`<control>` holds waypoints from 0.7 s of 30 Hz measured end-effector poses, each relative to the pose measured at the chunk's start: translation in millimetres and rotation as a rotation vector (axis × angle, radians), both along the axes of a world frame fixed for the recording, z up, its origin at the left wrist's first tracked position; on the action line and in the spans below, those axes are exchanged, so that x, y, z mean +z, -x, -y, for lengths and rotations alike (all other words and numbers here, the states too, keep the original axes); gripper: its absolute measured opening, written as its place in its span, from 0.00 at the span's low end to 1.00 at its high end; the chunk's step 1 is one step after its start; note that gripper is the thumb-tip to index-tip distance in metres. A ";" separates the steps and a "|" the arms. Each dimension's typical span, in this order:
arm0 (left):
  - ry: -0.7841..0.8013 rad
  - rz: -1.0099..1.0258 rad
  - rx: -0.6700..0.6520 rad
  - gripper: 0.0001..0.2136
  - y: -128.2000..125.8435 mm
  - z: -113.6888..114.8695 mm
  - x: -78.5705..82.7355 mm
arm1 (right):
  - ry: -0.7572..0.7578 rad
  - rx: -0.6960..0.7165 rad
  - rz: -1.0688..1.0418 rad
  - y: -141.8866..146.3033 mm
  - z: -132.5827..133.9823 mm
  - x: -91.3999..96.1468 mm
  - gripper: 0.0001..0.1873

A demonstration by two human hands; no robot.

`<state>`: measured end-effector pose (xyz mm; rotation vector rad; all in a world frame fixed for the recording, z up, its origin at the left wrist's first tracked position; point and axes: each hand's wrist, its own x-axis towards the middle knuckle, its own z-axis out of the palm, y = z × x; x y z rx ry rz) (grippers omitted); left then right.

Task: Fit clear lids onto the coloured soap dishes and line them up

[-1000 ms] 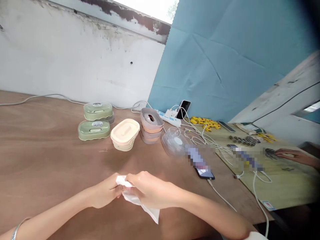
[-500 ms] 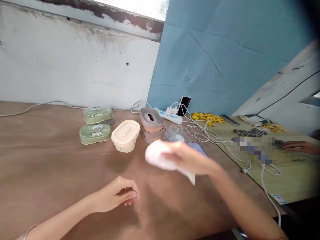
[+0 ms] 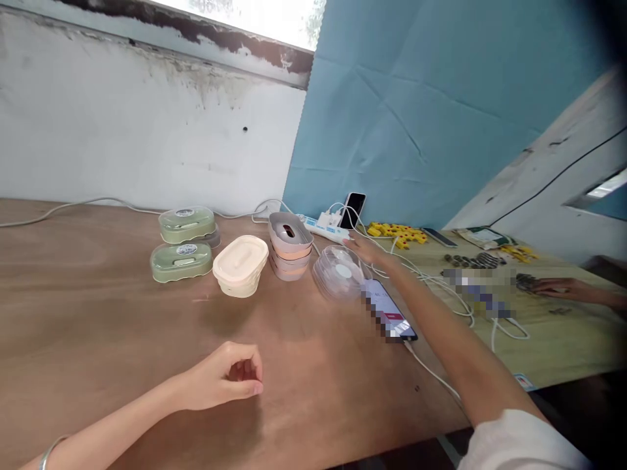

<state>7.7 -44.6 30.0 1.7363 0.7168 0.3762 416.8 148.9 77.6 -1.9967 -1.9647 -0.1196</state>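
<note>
My left hand (image 3: pixel 223 377) rests low over the brown table, its fingers loosely curled and nothing visible in them. My right hand (image 3: pixel 368 249) reaches forward past the stack of clear plastic lids (image 3: pixel 337 273), close to the end of the white power strip (image 3: pixel 326 228). Its fingers are stretched out and nothing shows in them; the lower part of the hand is hard to make out. Left of the lids stand a stack of grey and peach containers (image 3: pixel 290 256), cream nested containers with a lid (image 3: pixel 241 264), and green lidded boxes (image 3: pixel 182 262).
A phone with a lit screen (image 3: pixel 386 310) lies under my right forearm, a cable running from it. Another phone (image 3: pixel 353 209) leans by the wall. White cables (image 3: pixel 416 271) and yellow pieces (image 3: pixel 399 232) lie to the right. Another person's hand (image 3: pixel 553 287) is at far right.
My right hand has moved forward and right; the white cloth it held is no longer in view. The clear lids and lit phone are now uncovered. My left hand has barely moved.
</note>
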 end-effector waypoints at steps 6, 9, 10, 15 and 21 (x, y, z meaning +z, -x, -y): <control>-0.511 0.056 0.115 0.05 8.8 -8.2 11.8 | -0.031 -0.085 -0.093 0.2 30.8 16.9 0.14; -0.869 0.004 0.408 0.07 13.5 -27.4 22.5 | 0.025 -0.120 -0.147 3.0 50.9 16.5 0.14; -0.963 -0.060 0.516 0.06 14.3 -35.8 25.3 | 0.065 -0.141 -0.176 3.5 55.0 14.3 0.14; -0.985 -0.399 0.832 0.25 11.1 -75.1 30.0 | 0.317 -0.255 -0.360 3.3 50.7 -2.2 0.16; -0.781 -0.516 0.860 0.35 0.7 -92.7 22.3 | 0.398 -0.171 -0.404 4.8 25.8 -16.8 0.15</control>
